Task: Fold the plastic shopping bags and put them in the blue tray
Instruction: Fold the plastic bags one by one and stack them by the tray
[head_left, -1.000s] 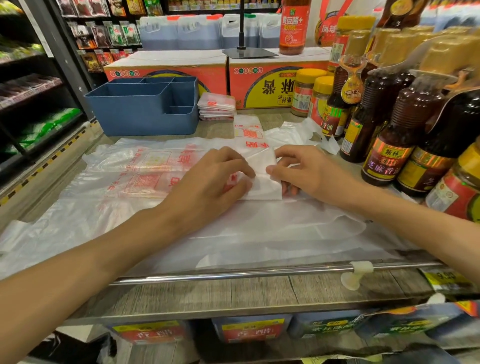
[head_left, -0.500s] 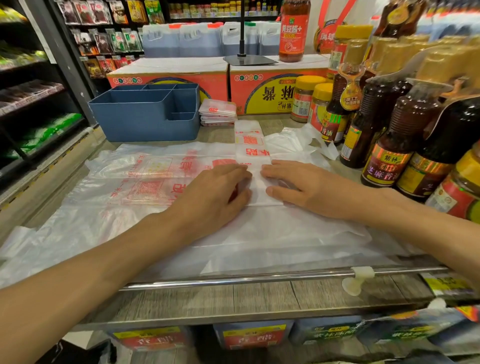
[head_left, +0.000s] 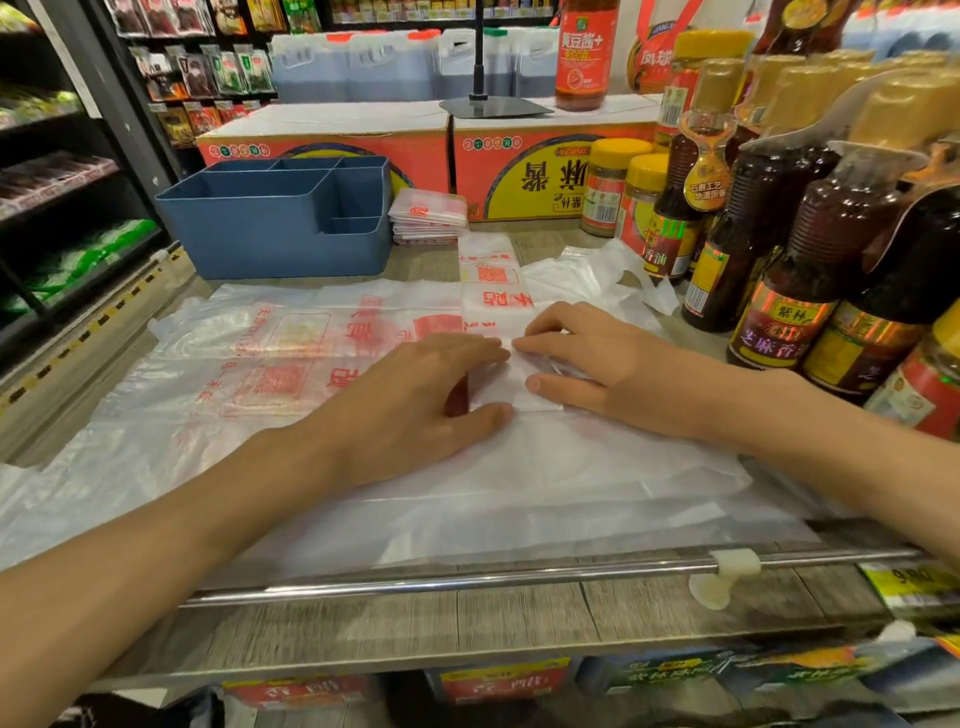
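Note:
A narrow folded strip of white plastic bag (head_left: 493, 291) with red print runs away from me across the shelf. My left hand (head_left: 421, 400) and my right hand (head_left: 587, 364) press flat on its near end, fingertips almost touching. Under it lies a pile of spread-out clear bags (head_left: 270, 364) with red print. The blue tray (head_left: 280, 218) with several compartments stands at the back left. A small stack of folded bags (head_left: 428, 215) lies beside the tray on its right, outside it.
Dark sauce bottles (head_left: 826, 249) and yellow-lidded jars (head_left: 610, 182) crowd the right side. Red and yellow cartons (head_left: 332, 140) stand behind the tray. A metal rail (head_left: 467, 582) runs along the shelf's front edge. A loose crumpled bag (head_left: 597, 280) lies near the bottles.
Both hands went from pinching and turning over the strip's near end to lying flat on it, pressing the fold down. The view has tilted slightly lower.

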